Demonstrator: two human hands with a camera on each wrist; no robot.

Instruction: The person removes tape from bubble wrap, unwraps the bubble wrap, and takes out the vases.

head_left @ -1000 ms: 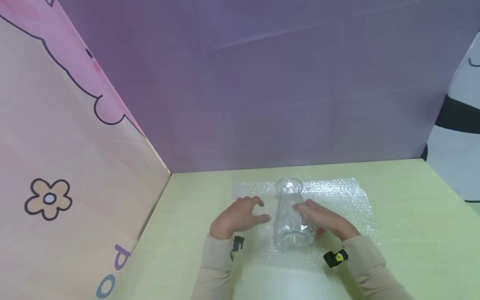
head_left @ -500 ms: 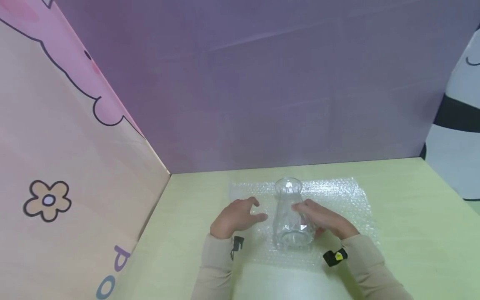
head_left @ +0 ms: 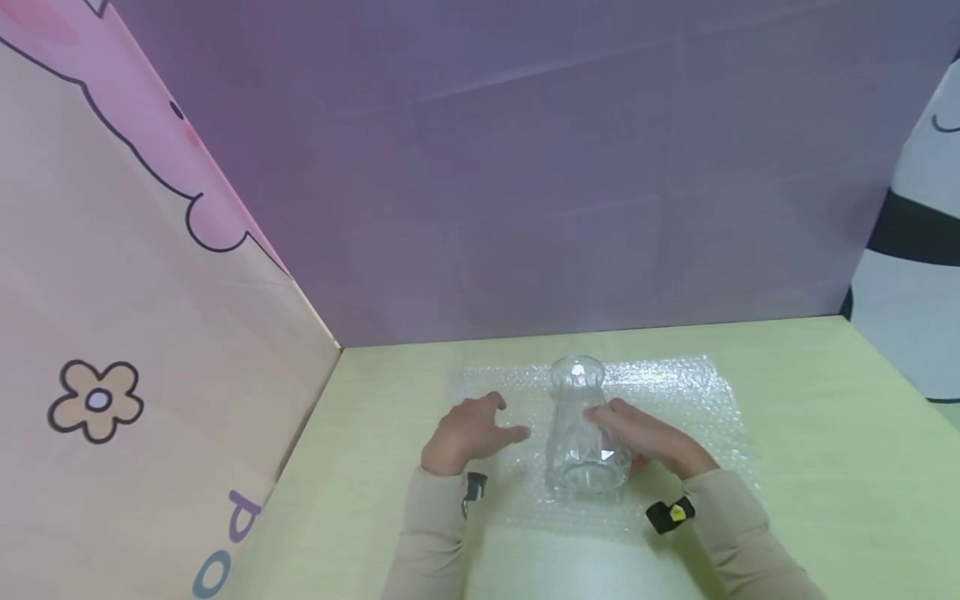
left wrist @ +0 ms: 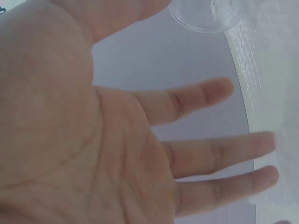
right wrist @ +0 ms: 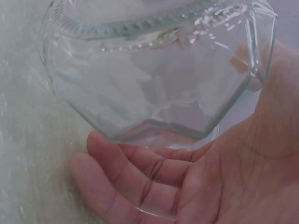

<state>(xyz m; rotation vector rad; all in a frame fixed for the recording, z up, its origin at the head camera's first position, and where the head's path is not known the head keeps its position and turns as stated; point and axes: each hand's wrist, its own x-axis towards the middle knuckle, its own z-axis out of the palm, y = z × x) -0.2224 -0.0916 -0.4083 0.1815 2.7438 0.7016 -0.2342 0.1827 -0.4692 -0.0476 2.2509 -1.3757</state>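
A clear glass vase point(head_left: 581, 433) with a flared rim lies on its side on a sheet of bubble wrap point(head_left: 675, 383), its mouth toward the back and its faceted base toward the front. My right hand point(head_left: 652, 437) grips the vase from the right, thumb on top; in the right wrist view, fingers point(right wrist: 135, 175) curl beneath the glass body point(right wrist: 154, 84). Left of the vase, my left hand point(head_left: 472, 433) is apart from it, over the bubble wrap's left part. The left wrist view has its palm point(left wrist: 126, 140) empty with fingers spread, the vase's rim point(left wrist: 205, 28) beyond.
A pale yellow-green table point(head_left: 810, 417) lies under the wrap. Behind it rises a purple backdrop point(head_left: 525, 167), and a printed panel with a flower point(head_left: 97, 400) stands at the left. Another panel with a black band point(head_left: 918, 229) is at the right.
My left hand has shifted slightly left, away from the vase, and the wrap's back left corner now reaches a little farther left. My right hand and the vase look unchanged.
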